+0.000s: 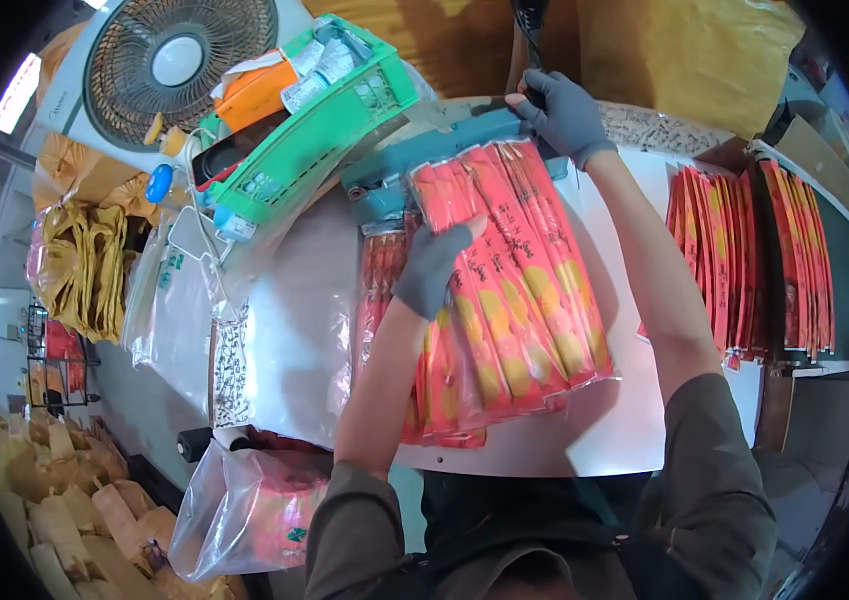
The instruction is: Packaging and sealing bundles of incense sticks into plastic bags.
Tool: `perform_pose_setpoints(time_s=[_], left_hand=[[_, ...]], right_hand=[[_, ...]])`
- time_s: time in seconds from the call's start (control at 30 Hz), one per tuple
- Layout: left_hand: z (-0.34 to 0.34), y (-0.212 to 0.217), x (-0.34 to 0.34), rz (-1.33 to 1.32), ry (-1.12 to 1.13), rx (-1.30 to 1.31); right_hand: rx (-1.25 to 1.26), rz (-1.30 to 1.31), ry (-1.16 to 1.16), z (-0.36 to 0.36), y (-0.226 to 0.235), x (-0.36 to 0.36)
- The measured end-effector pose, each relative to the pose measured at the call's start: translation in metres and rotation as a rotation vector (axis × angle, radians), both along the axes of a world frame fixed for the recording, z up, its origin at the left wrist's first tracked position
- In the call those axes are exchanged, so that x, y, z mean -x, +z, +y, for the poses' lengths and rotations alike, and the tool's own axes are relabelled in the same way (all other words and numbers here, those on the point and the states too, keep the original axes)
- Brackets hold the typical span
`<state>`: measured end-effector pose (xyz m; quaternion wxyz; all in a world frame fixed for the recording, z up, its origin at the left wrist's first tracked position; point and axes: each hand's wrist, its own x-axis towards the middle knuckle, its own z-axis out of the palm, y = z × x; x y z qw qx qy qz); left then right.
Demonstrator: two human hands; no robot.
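Note:
My left hand [435, 262], in a grey glove with bare fingertips, is closed on a clear plastic bag of long, narrow red-and-yellow packets [520, 290], its thumb lying across the top. The bag's far end lies against a teal bench machine, seemingly a bag sealer [375, 165]. My right hand [567, 115], gloved alike, reaches to the far side of the machine, its fingers curled around a black handle [535, 92]. More bagged red packets [435, 390] lie beneath the held bag and beside my left wrist.
At right stand rows of red packets [715, 250] on edge. A green basket [315, 130] of odds and ends and a fan [180, 60] are at far left. Flat clear bags [295, 330] lie on the table's left. A filled plastic bag [255, 505] hangs below the front edge.

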<state>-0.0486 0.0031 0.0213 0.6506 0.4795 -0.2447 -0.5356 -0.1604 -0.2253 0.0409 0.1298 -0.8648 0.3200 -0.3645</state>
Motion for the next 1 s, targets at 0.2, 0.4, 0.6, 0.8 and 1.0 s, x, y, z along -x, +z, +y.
perform_pose_setpoints(time_s=[0.2, 0.4, 0.6, 0.8, 1.0], left_hand=[[0.0, -0.002, -0.001, 0.039, -0.056, 0.044], [-0.003, -0.011, 0.004, 0.098, -0.039, 0.021], [0.001, -0.002, -0.004, 0.025, -0.108, -0.053], [0.065, 0.006, -0.012, -1.358, 0.171, -0.337], [0.111, 0.011, 0.001, -0.815, 0.133, -0.239]], right_hand=[[-0.02, 0.039, 0.002, 0.002, 0.002, 0.003], [-0.092, 0.205, -0.01, 0.005, 0.017, 0.003], [-0.099, -0.047, 0.14, 0.022, -0.008, 0.029], [-1.198, -0.169, 0.277, 0.16, -0.05, 0.083], [-1.568, -0.379, 0.646, 0.206, -0.083, 0.1]])
